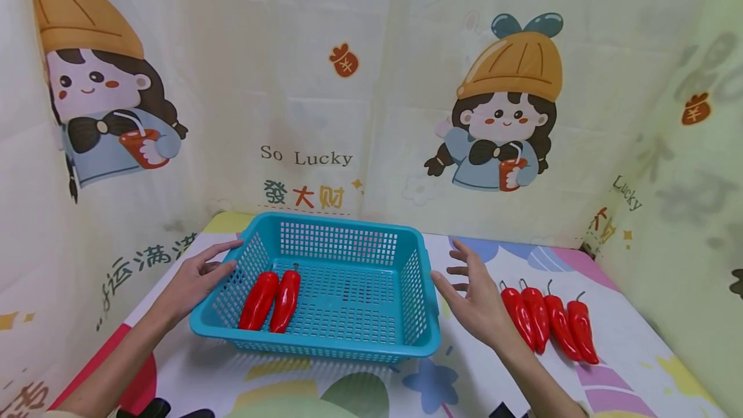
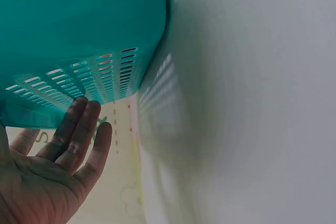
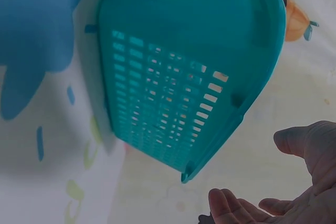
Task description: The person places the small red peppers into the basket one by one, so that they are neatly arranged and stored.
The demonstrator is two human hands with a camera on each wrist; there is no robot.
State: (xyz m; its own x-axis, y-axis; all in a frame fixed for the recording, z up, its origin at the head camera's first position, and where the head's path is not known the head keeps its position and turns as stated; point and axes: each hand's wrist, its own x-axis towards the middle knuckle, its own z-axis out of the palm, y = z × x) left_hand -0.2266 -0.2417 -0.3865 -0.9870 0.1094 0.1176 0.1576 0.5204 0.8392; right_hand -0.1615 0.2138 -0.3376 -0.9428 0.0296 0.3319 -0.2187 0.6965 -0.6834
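A teal plastic basket [image 1: 342,298] with lattice walls stands on the table, two red peppers [image 1: 285,302] lying side by side at its left end. My left hand [image 1: 200,279] is at the basket's left side, index finger and thumb reaching its rim. In the left wrist view the other fingers [image 2: 81,137] extend loosely along the outer wall, fingertips right at the lattice. Beyond the basket's right side my right hand [image 1: 477,295] is held in the air with fingers spread and nothing in it. The right wrist view shows a gap between that hand [image 3: 310,177] and the rim.
Several red peppers [image 1: 548,321] with dark stems lie in a row to the right of my right hand. A patterned cloth [image 1: 615,334] covers the table. Pale printed curtains [image 1: 395,82] enclose the back and both sides.
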